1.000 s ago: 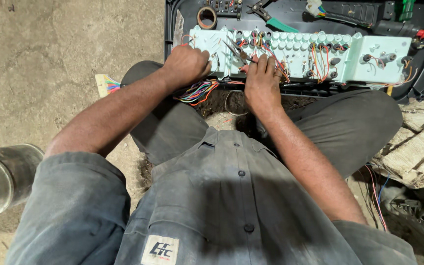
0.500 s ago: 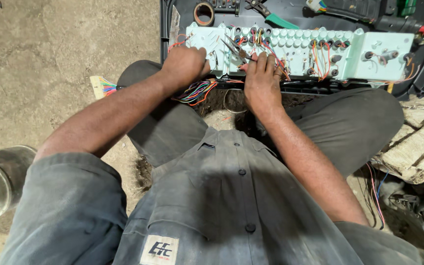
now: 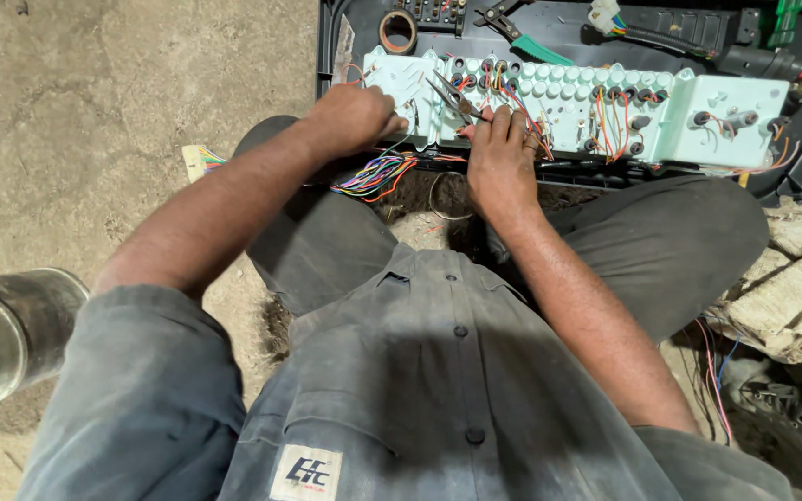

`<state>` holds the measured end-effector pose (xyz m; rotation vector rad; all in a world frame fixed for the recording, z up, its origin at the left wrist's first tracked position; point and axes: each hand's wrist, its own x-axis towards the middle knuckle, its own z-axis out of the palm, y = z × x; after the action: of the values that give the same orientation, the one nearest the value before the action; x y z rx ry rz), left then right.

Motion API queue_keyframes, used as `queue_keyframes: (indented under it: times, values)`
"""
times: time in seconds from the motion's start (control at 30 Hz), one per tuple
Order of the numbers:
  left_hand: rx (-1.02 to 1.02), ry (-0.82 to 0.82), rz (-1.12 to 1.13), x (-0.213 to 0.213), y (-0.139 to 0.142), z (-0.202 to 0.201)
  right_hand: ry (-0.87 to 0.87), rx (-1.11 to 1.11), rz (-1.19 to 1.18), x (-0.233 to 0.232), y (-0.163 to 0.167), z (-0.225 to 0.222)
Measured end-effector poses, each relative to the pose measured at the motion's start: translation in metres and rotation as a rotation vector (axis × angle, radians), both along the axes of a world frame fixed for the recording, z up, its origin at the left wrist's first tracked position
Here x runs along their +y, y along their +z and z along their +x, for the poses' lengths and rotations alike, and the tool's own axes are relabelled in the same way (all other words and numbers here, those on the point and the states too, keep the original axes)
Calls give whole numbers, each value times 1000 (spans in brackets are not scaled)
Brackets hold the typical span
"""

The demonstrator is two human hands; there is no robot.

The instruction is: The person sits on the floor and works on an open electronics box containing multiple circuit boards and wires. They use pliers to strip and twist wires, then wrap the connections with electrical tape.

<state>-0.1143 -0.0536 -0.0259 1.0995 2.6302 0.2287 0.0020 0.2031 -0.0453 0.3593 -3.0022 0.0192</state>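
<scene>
Left hand (image 3: 356, 119) fisted on pale green panel (image 3: 605, 107), right hand (image 3: 500, 158) gripping pliers (image 3: 454, 98), coloured wires (image 3: 375, 174) below

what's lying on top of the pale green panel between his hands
A pair of pliers lies on the pale green panel, among red and orange wires. The right hand covers the panel's near edge there.

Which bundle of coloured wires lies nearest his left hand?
The loose multicoloured bundle hanging just below the left hand, under the pale green panel; the other wires sit on the panel's face.
</scene>
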Motion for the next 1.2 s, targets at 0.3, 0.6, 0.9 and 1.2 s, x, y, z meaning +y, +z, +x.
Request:
queue_keyframes:
  times: [0.3, 0.6, 0.9, 1.2]
  values:
    - [-9, 220, 46, 14, 10, 3, -6, 96, -53, -1, 6, 2]
    - [-459, 391, 785, 22, 65, -9, 10, 100, -151, 3, 6, 5]
    - [-1045, 561, 1310, 55, 53, -16, -20, 124, -223, 0, 1, 1]
    - [-751, 513, 813, 192, 36, -94, -83, -3, -357, -5, 21, -6]
